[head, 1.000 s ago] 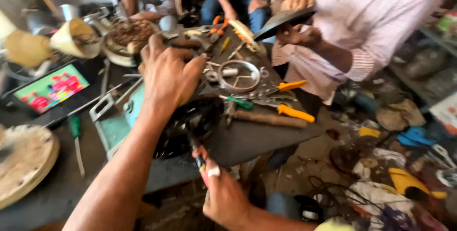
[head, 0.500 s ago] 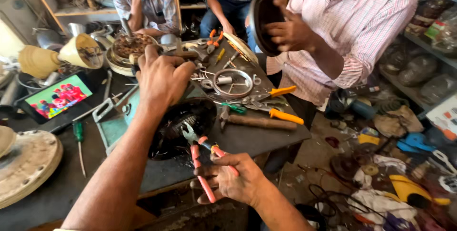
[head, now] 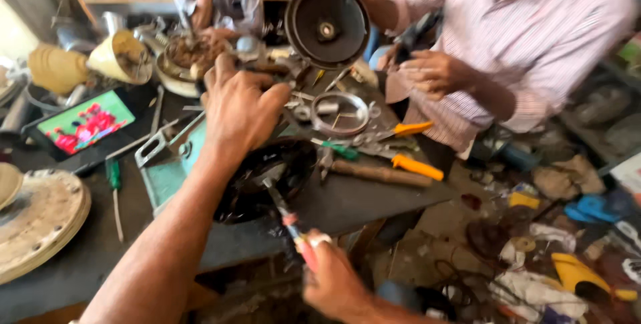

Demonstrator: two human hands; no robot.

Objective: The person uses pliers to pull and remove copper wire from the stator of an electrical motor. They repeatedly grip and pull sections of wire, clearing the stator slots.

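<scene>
Gripping pliers (head: 288,220) | right hand (head: 334,277) now lower | left hand (head: 240,107) clamps housing (head: 267,177)

Our left hand (head: 240,107) reaches far across, palm down, fingers curled — our right hand (head: 330,277) stays near, fisted tight.

Glossy black metal on the round housing (head: 267,180) at frame centre, with red plastic-looking grips on the pliers (head: 288,220) below it. Dull, dusty dark surface on the table (head: 374,200); matt brown wood on the hammer handle (head: 380,174), bright orange plastic on the screwdriver handle (head: 417,167) at centre right. Worn, rough grey metal on the disc (head: 37,220) at far left.
</scene>
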